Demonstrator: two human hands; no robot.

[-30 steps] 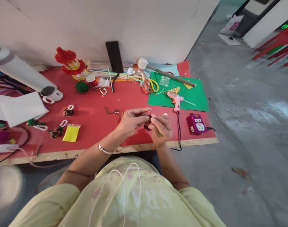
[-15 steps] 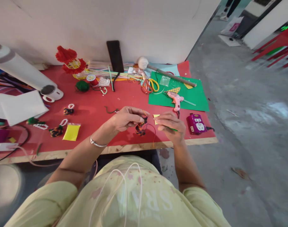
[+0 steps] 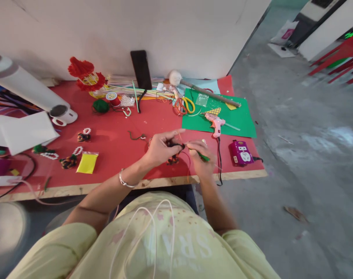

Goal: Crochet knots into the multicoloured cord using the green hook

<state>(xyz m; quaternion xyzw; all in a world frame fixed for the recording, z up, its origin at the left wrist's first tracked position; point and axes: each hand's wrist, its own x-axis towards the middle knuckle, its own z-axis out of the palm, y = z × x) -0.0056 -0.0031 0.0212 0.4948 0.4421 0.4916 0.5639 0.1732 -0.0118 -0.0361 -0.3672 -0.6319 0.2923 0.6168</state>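
Bottom of frame, nearest my view: pale yellow shirt point(image 3: 165, 240). Above it, the bare wood edge point(image 3: 243, 175) of the table.

Left hand point(image 3: 159, 149), centre: fingers bent, mostly closed, thumb and fingertips pinching the yarn piece point(image 3: 173, 159). I read the piece as dark with orange; it hangs just below the fingertips, partly hidden by them. Whether it touches the red sheet point(image 3: 115, 133) beneath, I cannot tell. Orange thread point(image 3: 179, 134) at the index finger. Bracelet point(image 3: 125, 179) on this wrist.

Right hand point(image 3: 204, 164), right of centre: fingers folded around a green-handled tool point(image 3: 204, 157), its front end toward the piece. I cannot make out whether the tip is in the yarn.

Lower left: yellow packet point(image 3: 87, 162), beside a yarn figure point(image 3: 68, 162) with a bead loop. Right of the hands, purple socket box point(image 3: 242, 152).

Farther up, right of centre: pink glue gun point(image 3: 216, 124) on a green sheet point(image 3: 246, 116), yellow scissors point(image 3: 189, 104) near its left edge. Upper left, mug point(image 3: 67, 116), green yarn ball point(image 3: 100, 106), red spool point(image 3: 113, 100). Beyond, at upper centre, a dark phone point(image 3: 141, 69) leans against the wall point(image 3: 194, 38).
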